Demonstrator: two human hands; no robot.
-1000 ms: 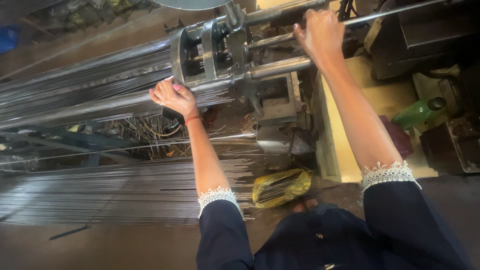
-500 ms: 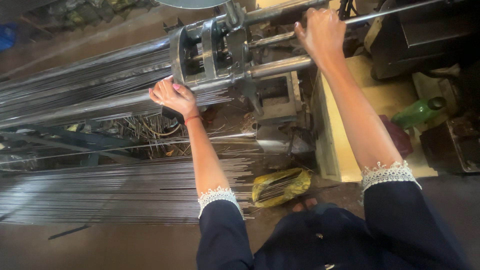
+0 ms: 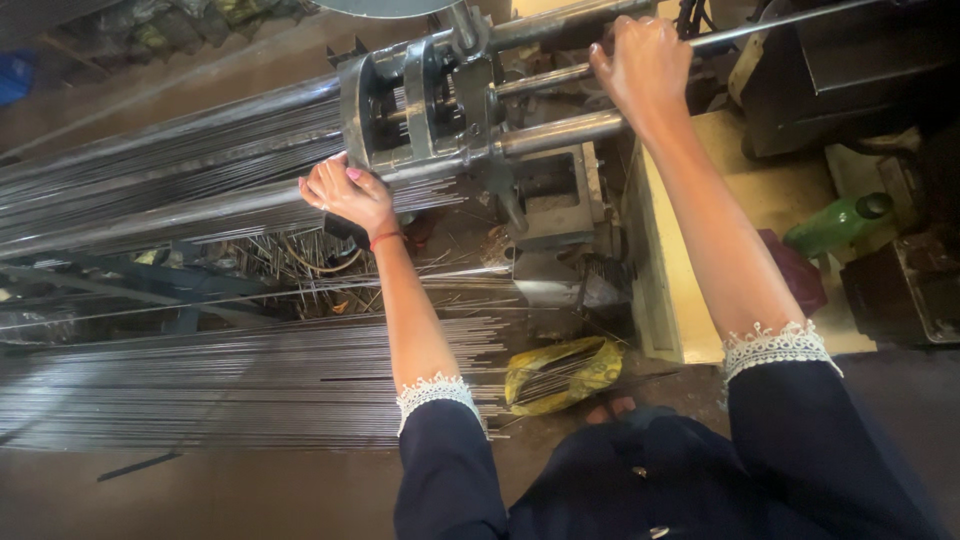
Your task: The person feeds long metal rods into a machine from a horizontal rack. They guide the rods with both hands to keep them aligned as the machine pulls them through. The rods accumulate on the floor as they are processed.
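My left hand [image 3: 345, 195] is closed around a bundle of thin steel rods [image 3: 170, 190] just left of the grey metal machine head [image 3: 415, 100]. Reaching up and to the right, my right hand [image 3: 645, 60] grips a horizontal metal bar [image 3: 780, 22] on the machine's right side. Two thicker guide shafts [image 3: 555, 130] run from the head toward that hand. Both arms wear dark sleeves with white lace cuffs, and a red thread circles the left wrist.
A wide heap of long thin rods [image 3: 200, 385] lies below on the floor. A yellow bag [image 3: 560, 372] holding short rods sits near my feet. A green bottle [image 3: 835, 222] rests on a pale yellow stand [image 3: 690, 300]. Dark machine boxes [image 3: 900, 285] stand at the right.
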